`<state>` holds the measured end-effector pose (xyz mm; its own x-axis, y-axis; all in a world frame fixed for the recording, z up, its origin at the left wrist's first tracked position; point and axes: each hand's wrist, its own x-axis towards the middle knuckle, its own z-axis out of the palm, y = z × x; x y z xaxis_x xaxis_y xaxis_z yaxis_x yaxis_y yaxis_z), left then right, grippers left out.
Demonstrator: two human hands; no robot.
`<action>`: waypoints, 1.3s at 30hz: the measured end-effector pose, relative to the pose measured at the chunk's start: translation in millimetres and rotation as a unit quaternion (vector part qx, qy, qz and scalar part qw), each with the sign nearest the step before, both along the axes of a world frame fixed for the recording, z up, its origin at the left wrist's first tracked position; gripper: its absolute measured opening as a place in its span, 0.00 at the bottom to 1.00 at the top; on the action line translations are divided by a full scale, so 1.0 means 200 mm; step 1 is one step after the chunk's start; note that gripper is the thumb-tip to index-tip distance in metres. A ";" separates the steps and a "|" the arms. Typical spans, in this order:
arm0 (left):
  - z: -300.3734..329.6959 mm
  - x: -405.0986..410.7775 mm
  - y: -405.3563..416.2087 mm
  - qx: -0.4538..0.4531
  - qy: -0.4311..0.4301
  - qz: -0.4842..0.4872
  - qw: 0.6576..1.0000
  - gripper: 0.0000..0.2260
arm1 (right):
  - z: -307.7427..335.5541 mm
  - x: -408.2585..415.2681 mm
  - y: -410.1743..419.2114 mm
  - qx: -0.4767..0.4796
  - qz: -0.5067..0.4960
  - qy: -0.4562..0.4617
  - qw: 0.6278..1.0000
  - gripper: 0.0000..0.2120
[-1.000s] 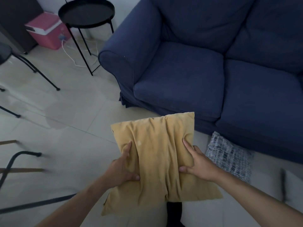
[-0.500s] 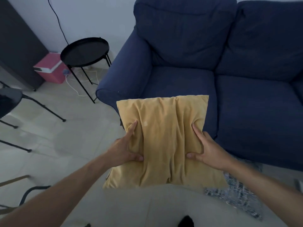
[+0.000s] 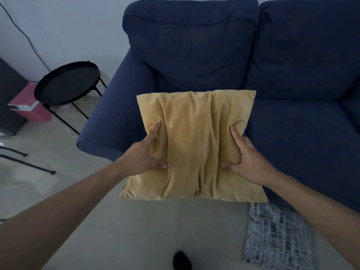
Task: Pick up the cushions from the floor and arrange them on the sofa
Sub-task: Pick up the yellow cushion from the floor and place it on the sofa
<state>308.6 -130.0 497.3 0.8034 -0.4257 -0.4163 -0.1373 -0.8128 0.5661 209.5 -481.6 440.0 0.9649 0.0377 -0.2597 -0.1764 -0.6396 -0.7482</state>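
Observation:
I hold a mustard-yellow cushion (image 3: 194, 145) in the air between both hands, over the front edge of the dark blue sofa's (image 3: 292, 133) left seat. My left hand (image 3: 145, 154) grips its left side and my right hand (image 3: 244, 159) grips its right side, thumbs pressed into the fabric. A black-and-white patterned cushion (image 3: 276, 236) lies flat on the floor at the sofa's foot, below my right forearm. The left seat is partly hidden behind the yellow cushion.
A round black side table (image 3: 68, 82) stands left of the sofa's armrest (image 3: 109, 117). Behind it sits a pink box (image 3: 29, 108) with white cables on the floor. Black chair legs (image 3: 25, 162) cross the tiled floor at far left. A dark shape (image 3: 181, 260) shows at the bottom edge.
Both hands have raised the yellow cushion up and forward from the floor area toward the sofa's left seat. The view has tilted up to show the backrest.

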 end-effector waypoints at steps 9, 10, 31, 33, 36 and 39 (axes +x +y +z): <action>-0.07 0.61 -0.23 -0.031 -0.019 -0.032 0.999 0.61 | -0.07 0.46 -0.15 -0.001 -0.055 -0.020 0.998 0.57; -0.08 0.68 -0.24 -0.031 -0.020 -0.030 0.999 0.61 | -0.07 0.52 -0.16 -0.005 -0.063 -0.021 0.998 0.57; -0.31 1.75 -0.35 -0.057 -0.114 -0.037 0.991 0.60 | -0.30 1.56 -0.18 -0.073 -0.091 -0.097 0.988 0.57; -0.36 1.81 -0.36 -0.049 -0.118 -0.030 0.991 0.60 | -0.34 1.61 -0.19 -0.085 -0.082 -0.094 0.989 0.57; -0.43 1.86 -0.36 -0.034 -0.107 -0.014 0.994 0.60 | -0.41 1.64 -0.21 -0.101 -0.064 -0.077 0.990 0.57; -0.50 1.90 -0.36 -0.025 -0.098 -0.001 0.995 0.61 | -0.46 1.66 -0.22 -0.108 -0.059 -0.074 0.990 0.58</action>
<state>688.7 -202.0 398.0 0.8660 -0.4440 -0.2302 -0.2513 -0.7843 0.5673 540.8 -526.4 348.3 0.9874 -0.1187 -0.1045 -0.1580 -0.7687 -0.6197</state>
